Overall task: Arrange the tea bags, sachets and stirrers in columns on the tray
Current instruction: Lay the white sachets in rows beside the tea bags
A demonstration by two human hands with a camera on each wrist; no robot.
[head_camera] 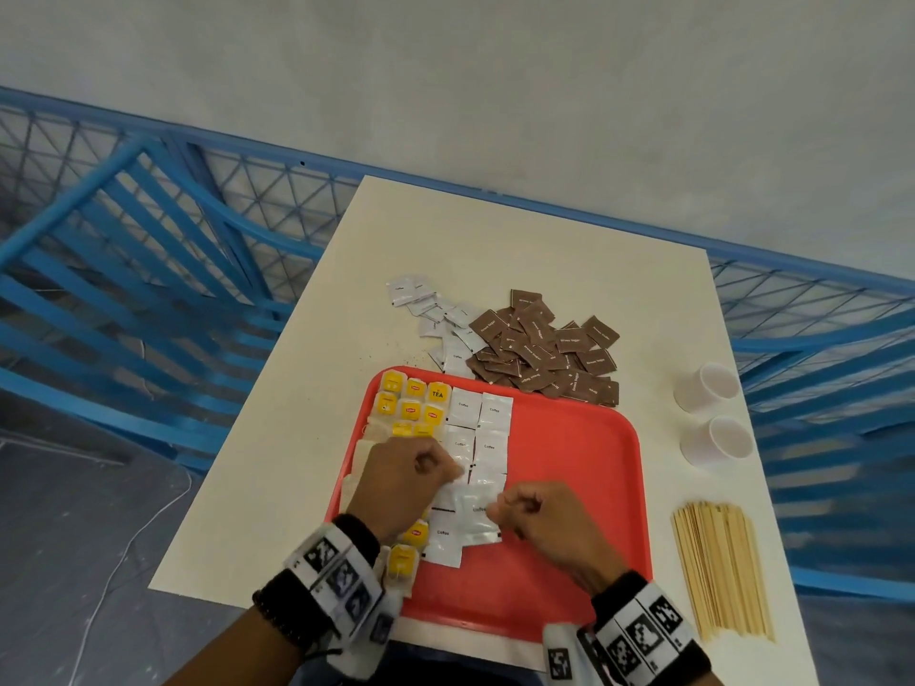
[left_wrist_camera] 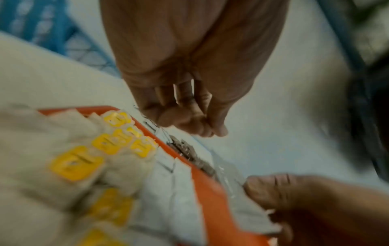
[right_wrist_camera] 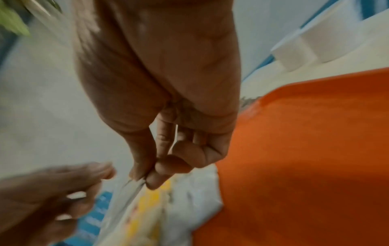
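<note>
A red tray [head_camera: 569, 462] lies on the white table. Columns of yellow-tagged tea bags [head_camera: 411, 403] fill its left side, with columns of white coffee sachets [head_camera: 465, 408] beside them. My right hand [head_camera: 500, 507] pinches one white coffee sachet [head_camera: 470, 512] by its right edge, just above the lower sachet rows; in the right wrist view the right hand [right_wrist_camera: 143, 179] nips the edge between thumb and forefinger. My left hand [head_camera: 448, 470] hovers over the tea bags with fingers curled. In the left wrist view the left hand [left_wrist_camera: 210, 131] holds nothing.
Loose white sachets [head_camera: 435, 314] and a heap of brown sugar sachets [head_camera: 544, 354] lie behind the tray. Wooden stirrers [head_camera: 718, 571] lie bundled at the right, with two white cups [head_camera: 708, 388] behind them. The tray's right half is bare. A blue railing [head_camera: 148, 240] surrounds the table.
</note>
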